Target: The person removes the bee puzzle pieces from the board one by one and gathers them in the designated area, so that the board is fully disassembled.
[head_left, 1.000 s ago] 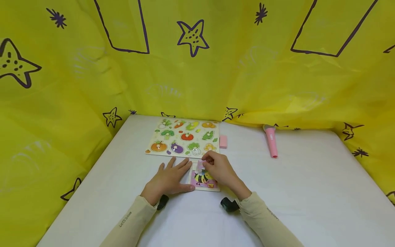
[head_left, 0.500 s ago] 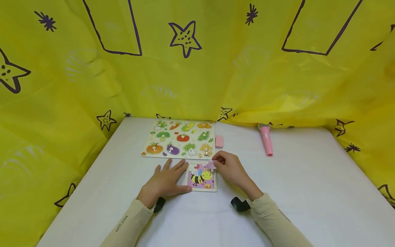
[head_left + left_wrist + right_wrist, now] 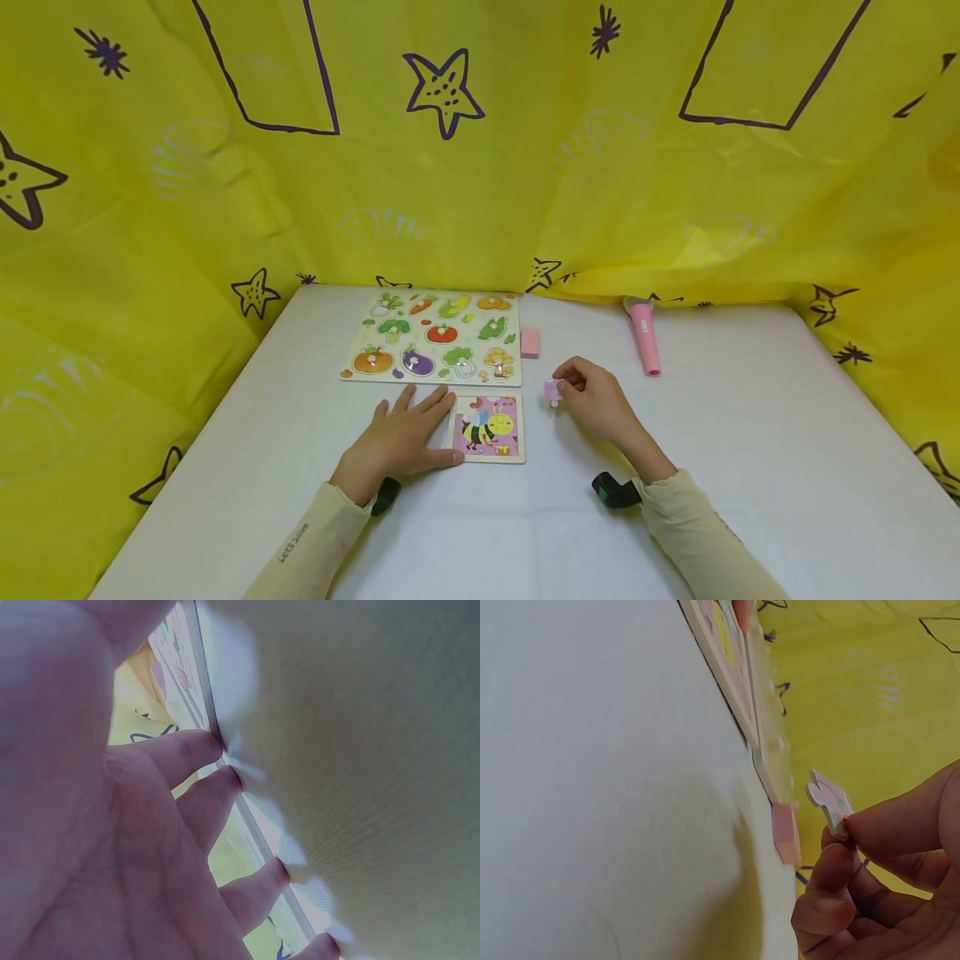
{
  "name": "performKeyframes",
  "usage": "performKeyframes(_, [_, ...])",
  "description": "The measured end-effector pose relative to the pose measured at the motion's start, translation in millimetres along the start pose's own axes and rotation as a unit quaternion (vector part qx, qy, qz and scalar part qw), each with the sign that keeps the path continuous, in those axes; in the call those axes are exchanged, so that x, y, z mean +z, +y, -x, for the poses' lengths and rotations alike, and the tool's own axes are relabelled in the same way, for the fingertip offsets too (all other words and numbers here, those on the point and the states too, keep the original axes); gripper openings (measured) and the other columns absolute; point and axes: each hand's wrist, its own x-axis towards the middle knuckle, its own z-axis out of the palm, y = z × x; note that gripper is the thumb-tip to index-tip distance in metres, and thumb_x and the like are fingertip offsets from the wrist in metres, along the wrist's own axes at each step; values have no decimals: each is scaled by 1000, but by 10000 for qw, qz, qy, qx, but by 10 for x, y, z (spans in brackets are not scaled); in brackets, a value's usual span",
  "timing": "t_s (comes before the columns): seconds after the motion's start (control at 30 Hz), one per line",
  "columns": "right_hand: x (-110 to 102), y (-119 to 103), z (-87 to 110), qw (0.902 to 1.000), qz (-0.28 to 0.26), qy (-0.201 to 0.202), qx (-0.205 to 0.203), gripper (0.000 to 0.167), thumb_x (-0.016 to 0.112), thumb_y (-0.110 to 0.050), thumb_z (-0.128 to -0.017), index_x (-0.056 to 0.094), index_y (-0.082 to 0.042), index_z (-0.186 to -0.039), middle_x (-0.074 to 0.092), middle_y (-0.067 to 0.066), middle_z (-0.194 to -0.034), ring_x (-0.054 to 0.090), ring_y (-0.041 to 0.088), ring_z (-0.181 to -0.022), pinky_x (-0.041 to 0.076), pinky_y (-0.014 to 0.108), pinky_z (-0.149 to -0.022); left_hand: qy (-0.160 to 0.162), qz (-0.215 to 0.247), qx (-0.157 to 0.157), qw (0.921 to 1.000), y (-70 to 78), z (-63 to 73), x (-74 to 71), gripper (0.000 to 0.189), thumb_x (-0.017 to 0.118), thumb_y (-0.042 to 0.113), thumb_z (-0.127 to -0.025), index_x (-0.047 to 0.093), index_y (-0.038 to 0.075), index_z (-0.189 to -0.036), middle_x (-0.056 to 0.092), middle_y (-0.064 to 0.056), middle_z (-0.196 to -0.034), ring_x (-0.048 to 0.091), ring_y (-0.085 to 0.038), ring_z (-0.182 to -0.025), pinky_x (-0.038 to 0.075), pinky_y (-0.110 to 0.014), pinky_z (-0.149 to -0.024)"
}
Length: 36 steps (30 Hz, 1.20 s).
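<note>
A small jigsaw puzzle with a bee picture [image 3: 491, 429] lies on the table in a pale frame. My left hand [image 3: 397, 437] rests flat beside its left edge, fingers spread, the thumb touching the lower left corner. Its fingertips touch the tabletop in the left wrist view. Right of the puzzle, my right hand [image 3: 602, 406] pinches a pink puzzle piece [image 3: 552, 391] between thumb and fingers. The right wrist view shows that puzzle piece [image 3: 829, 801] raised clear of the table, its knob pointing away from the fingertips.
Behind the bee puzzle lies a larger vegetable peg board [image 3: 450, 375]. A pink block [image 3: 530, 342] sits at its right edge. Farther right is a pink toy microphone [image 3: 646, 340]. A yellow patterned curtain [image 3: 525, 183] hangs around the back and sides of the white table [image 3: 720, 433].
My right hand has carried the pink puzzle piece from over the bee puzzle, off to the right. The left hand has stayed beside the puzzle. The head view has shifted slightly.
</note>
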Motion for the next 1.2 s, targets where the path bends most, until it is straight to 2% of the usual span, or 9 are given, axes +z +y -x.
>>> performKeyframes(0.27, [-209,129,26,9996,80,257,47,13,60,0,-103,69,3,-111,68,11,-96,59,25,-87,48,31,-74,11,-18,-4,10000,5,5,-27,92,77,57,-94,40,15,-167,31,-4,-174,18,-50,-159,15,-76,-121])
performKeyframes(0.47, [-387,182,58,9988,47,434,228,15,59,-1,-103,69,4,-114,68,13,-99,59,25,-88,48,29,-75,9,41,-31,10000,7,15,-16,92,78,57,-94,40,16,-167,31,-3,-174,18,-50,-159,15,-75,-121])
performKeyframes(0.73, [-621,270,82,9979,200,538,315,18,58,-2,-105,67,7,-117,67,17,-101,58,28,-90,47,27,-73,-2,28,-58,10000,32,29,-40,93,78,57,-94,40,15,-167,31,-4,-174,18,-50,-159,15,-76,-121])
performKeyframes(0.93, [-774,376,97,9973,277,587,349,19,58,-3,-106,65,9,-119,67,19,-100,57,26,-87,47,24,-67,10,2,-45,10000,32,30,-49,93,78,57,-94,40,15,-167,31,-4,-174,18,-50,-158,15,-76,-121])
performKeyframes(1.2, [-960,546,145,9956,360,519,686,27,58,-5,-107,62,14,-126,68,25,-106,61,30,-91,49,23,-67,-28,81,-64,9999,41,33,-37,93,78,56,-94,39,15,-167,30,-4,-175,17,-50,-159,14,-75,-121])
